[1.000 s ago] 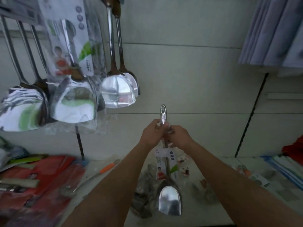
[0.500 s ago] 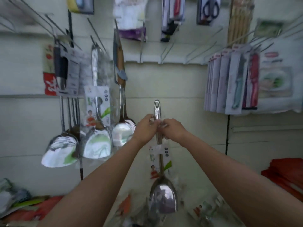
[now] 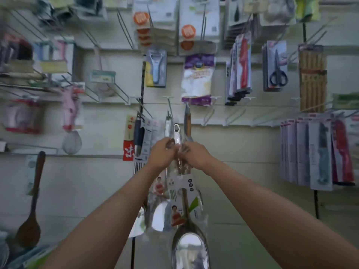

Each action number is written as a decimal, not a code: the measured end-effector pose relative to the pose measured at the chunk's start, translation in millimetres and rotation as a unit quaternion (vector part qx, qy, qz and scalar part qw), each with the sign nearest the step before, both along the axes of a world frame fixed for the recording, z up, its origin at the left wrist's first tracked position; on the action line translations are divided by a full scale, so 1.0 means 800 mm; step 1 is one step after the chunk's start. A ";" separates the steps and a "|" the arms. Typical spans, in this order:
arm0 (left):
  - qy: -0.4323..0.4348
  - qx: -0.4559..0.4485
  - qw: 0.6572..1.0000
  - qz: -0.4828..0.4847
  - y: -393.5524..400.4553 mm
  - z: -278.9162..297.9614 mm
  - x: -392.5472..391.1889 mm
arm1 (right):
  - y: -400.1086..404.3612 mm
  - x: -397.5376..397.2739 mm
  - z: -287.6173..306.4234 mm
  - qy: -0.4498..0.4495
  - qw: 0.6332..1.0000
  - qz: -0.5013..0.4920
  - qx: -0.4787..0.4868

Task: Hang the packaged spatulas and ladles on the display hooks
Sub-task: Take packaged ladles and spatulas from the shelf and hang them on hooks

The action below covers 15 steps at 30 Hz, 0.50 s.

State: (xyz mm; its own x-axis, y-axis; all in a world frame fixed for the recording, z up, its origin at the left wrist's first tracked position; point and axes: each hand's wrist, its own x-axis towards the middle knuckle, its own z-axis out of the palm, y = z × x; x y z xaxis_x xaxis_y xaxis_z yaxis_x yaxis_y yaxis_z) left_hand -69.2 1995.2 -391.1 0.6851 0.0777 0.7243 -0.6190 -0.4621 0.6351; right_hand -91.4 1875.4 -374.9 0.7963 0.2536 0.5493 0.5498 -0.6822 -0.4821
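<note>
Far left: a wooden spoon (image 3: 31, 208) hangs alone low on the wall panel (image 3: 87, 191), bare panel open between it and the arms.
Left of centre: hung utensils (image 3: 140, 136) crowd a display hook (image 3: 144, 110), just beside the raised handle.
Left hand: the left hand (image 3: 162, 153) is closed on the handle of the packaged spatula (image 3: 181, 183), fingers curled tight.
Centre: the spatula is held upright in front of the panel, its handle's hanging hole (image 3: 176, 129) just under a second display hook (image 3: 170, 106) — touching or not, I cannot tell.
Look of it: shiny steel, clear wrap, printed card (image 3: 179, 202) round the shaft, blade (image 3: 190, 249) at the bottom edge of view.
Right hand: the right hand (image 3: 195, 155) is clamped on the same handle, touching the left.
Right of centre: empty wire hooks (image 3: 233, 115), bare panel below them.
Far right: carded knives (image 3: 318, 150) in a thick row, well apart from the hands.
</note>
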 end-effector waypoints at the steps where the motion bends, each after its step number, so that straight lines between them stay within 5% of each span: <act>1: -0.004 -0.005 1.000 0.000 0.008 0.008 -0.001 | 0.009 0.003 0.007 -0.004 1.000 0.002 0.000; 15: 0.031 0.034 0.999 -0.020 0.064 0.090 0.031 | 0.064 0.072 0.075 -0.006 0.997 0.024 0.071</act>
State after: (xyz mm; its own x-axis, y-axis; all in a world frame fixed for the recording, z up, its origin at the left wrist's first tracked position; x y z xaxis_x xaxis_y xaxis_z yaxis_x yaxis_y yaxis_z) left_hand -44.3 2046.1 -319.0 0.7304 0.0018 0.6830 -0.5984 -0.4803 0.6413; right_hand -34.0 1926.3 -315.0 0.7783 0.2094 0.5919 0.5860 -0.5806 -0.5652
